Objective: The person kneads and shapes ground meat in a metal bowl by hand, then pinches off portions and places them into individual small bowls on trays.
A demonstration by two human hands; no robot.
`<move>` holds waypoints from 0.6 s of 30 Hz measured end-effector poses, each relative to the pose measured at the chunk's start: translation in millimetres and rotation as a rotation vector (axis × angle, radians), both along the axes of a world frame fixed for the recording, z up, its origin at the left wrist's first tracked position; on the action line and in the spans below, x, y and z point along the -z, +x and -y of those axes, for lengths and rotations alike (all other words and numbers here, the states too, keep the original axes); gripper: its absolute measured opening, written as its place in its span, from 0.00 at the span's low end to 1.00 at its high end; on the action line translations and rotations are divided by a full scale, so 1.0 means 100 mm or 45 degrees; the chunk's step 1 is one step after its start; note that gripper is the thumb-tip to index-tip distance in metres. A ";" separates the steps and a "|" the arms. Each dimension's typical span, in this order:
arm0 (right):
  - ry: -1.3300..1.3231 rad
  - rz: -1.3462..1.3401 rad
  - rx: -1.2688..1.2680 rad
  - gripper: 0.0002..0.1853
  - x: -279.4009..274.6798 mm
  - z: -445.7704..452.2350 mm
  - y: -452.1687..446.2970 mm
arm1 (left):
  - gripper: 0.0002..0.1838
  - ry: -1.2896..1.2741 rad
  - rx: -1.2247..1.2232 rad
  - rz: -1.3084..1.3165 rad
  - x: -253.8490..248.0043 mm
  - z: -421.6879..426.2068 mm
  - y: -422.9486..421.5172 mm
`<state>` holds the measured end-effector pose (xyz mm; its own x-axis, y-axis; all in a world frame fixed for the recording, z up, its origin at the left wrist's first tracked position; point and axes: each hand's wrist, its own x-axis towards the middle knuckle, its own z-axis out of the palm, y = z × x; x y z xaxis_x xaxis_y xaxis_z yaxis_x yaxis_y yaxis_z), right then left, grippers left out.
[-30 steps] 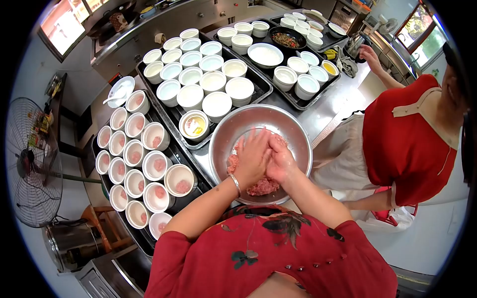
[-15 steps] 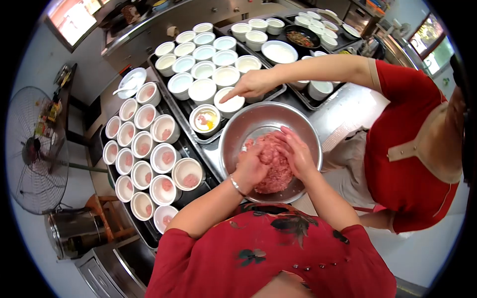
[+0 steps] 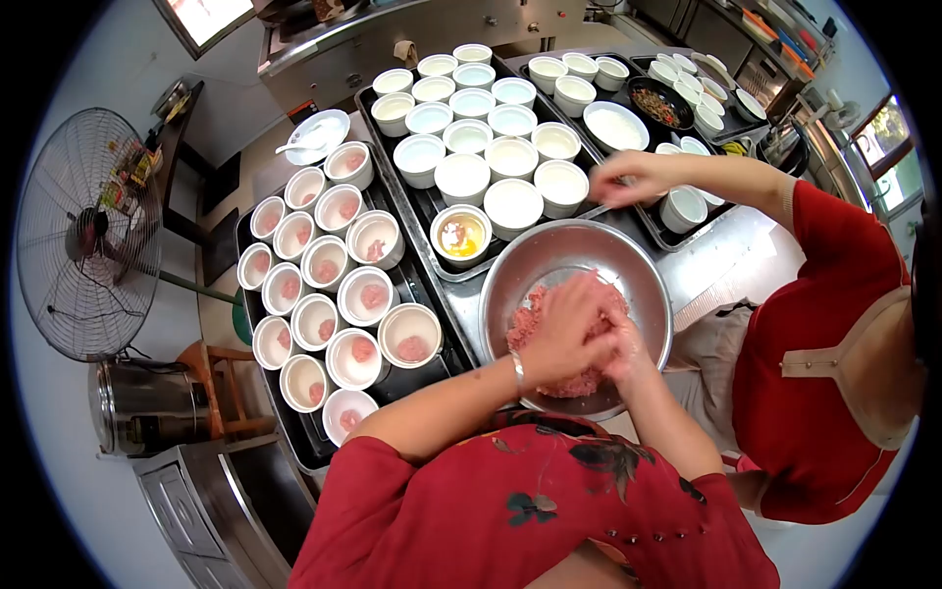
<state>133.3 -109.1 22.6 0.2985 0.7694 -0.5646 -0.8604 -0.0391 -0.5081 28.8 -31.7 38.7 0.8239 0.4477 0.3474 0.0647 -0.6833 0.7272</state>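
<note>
My left hand, with a bracelet at its wrist, lies across my right hand over a steel bowl. The left fingers are stretched out and slightly blurred. Those of my right hand are partly covered by the left, so whatever sits between the palms is hidden. Beneath both hands, pink minced meat fills the bottom of the bowl. Close to the bowl's left rim stands a white cup with egg yolk and meat.
On the left, a black tray carries several white cups with meat lumps. Cups of pale liquid crowd a middle tray. A co-worker's hand hovers right of them. A white dish and a dark pan stand farther back.
My left hand has turned over and come across my right hand above the meat. The co-worker's pointing hand has drawn back right from the cups. The whole view has shifted.
</note>
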 end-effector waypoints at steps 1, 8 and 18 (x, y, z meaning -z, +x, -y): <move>-0.011 0.075 -0.125 0.14 0.12 0.02 0.11 | 0.28 -0.100 -0.063 0.110 0.11 -0.19 -0.01; -0.266 1.053 -0.392 0.10 0.17 0.01 0.26 | 0.19 0.165 -0.617 -0.040 0.41 -1.74 -0.71; -0.197 1.950 -0.558 0.08 0.16 -0.13 0.30 | 0.14 0.702 -0.244 -0.338 0.30 -2.14 -0.63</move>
<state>163.6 -96.3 6.4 0.4119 0.9107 -0.0314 0.5240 -0.2649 -0.8095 -34.3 182.0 8.4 0.8367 0.4094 0.3638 0.3526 -0.9109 0.2143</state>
